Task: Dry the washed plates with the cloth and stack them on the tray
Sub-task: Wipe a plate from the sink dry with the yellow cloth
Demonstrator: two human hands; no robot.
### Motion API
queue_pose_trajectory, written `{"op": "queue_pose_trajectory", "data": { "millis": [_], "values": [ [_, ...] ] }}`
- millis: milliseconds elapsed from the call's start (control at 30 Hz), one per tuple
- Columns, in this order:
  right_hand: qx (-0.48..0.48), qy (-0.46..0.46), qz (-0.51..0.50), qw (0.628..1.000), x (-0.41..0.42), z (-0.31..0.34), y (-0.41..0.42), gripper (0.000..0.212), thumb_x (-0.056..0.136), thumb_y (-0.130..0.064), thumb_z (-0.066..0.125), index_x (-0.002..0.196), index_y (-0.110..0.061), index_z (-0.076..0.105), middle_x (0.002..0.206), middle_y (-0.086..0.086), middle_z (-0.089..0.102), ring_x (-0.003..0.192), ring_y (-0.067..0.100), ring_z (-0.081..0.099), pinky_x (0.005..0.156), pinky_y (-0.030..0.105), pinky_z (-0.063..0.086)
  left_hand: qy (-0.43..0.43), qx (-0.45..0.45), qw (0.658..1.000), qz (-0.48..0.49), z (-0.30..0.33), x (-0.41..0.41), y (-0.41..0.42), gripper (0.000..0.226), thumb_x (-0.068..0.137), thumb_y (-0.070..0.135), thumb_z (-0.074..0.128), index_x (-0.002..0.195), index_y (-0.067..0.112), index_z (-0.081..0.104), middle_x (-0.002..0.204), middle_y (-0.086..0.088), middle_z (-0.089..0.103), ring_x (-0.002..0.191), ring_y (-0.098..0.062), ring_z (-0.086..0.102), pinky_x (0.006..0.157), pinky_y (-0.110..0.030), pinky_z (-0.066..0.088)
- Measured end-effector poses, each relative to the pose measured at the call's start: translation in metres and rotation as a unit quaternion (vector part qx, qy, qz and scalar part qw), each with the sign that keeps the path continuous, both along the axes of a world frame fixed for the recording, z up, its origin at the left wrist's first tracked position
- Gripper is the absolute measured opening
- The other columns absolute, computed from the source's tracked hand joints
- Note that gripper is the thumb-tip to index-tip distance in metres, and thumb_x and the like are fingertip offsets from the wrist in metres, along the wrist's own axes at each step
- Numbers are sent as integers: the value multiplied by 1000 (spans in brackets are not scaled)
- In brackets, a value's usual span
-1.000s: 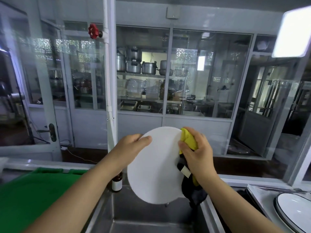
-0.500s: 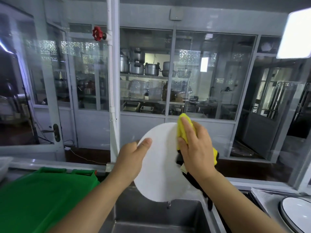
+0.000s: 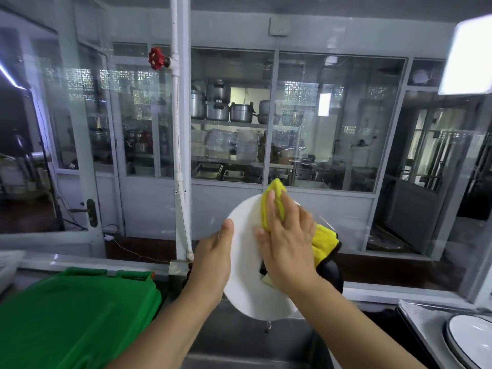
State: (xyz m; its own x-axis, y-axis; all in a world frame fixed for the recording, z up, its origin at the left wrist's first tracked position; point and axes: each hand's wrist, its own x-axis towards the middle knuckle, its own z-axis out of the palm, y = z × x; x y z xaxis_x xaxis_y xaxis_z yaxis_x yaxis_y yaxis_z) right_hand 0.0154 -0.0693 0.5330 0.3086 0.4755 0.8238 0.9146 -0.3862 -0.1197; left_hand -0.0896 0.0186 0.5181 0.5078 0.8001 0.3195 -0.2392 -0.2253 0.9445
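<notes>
The person was partway through drying one white plate point(image 3: 246, 262), held up on edge over the sink point(image 3: 239, 342) in the middle of the scene. The left hand point(image 3: 213, 265) gripped the plate's left rim, thumb on the near face and the fingers out of sight behind it. The right hand point(image 3: 287, 243) lay with straight fingers against the yellow cloth point(image 3: 274, 201), pressing it flat on the upper right part of the plate, while the rest of the cloth hung loose off the plate's right edge. A drop of water hung below the plate's lower rim, so the plate looked not yet dry, and stacking it remained to be done. At the near right corner a black-rimmed plate point(image 3: 471, 342) lay on what seemed to be the tray point(image 3: 420, 315), which suggested at least one plate was already finished. That plate and tray were cut off by the picture's edge, so how many were stacked could not be told. No other washed plates showed, and a green lid point(image 3: 74, 315) at the near left hid whatever lay beneath it. The far face of the plate was hidden too.
</notes>
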Motion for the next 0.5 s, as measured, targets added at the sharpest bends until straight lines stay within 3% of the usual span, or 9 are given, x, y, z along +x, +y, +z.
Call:
{"op": "queue_pose_trajectory", "data": {
  "millis": [133, 267, 400, 500],
  "values": [
    [-45, -116, 65, 990, -24, -8, 7, 55, 92, -37, 42, 142, -15, 42, 146, 8, 40, 110, 29, 41, 86, 40, 31, -27, -58, 998, 4, 6, 3, 1, 39, 87, 63, 43, 74, 44, 73, 74, 7, 74, 68, -7, 71, 55, -25, 52],
    [-95, -168, 114, 975, -24, -28, -4, 54, 90, -32, 47, 143, -18, 43, 149, 3, 39, 110, 27, 45, 84, 38, 34, -70, -74, 995, 4, 15, -5, 13, 43, 88, 60, 45, 70, 34, 75, 72, 0, 74, 66, -15, 72, 50, -25, 53],
    [-104, -209, 93, 968, 0, -35, -26, 51, 88, -31, 46, 138, -21, 50, 147, -2, 41, 107, 25, 43, 85, 36, 33, -67, -34, 997, -1, 14, -12, 20, 38, 93, 56, 43, 77, 42, 74, 78, 7, 75, 69, -10, 71, 49, -18, 51],
    [-89, -198, 43, 975, 19, -28, -34, 53, 87, -31, 45, 138, -22, 49, 146, -3, 42, 107, 26, 41, 85, 37, 31, -50, -8, 999, -16, 14, -16, 19, 39, 80, 69, 42, 76, 45, 72, 78, 13, 74, 71, -4, 70, 49, -14, 49]
  ]
}}
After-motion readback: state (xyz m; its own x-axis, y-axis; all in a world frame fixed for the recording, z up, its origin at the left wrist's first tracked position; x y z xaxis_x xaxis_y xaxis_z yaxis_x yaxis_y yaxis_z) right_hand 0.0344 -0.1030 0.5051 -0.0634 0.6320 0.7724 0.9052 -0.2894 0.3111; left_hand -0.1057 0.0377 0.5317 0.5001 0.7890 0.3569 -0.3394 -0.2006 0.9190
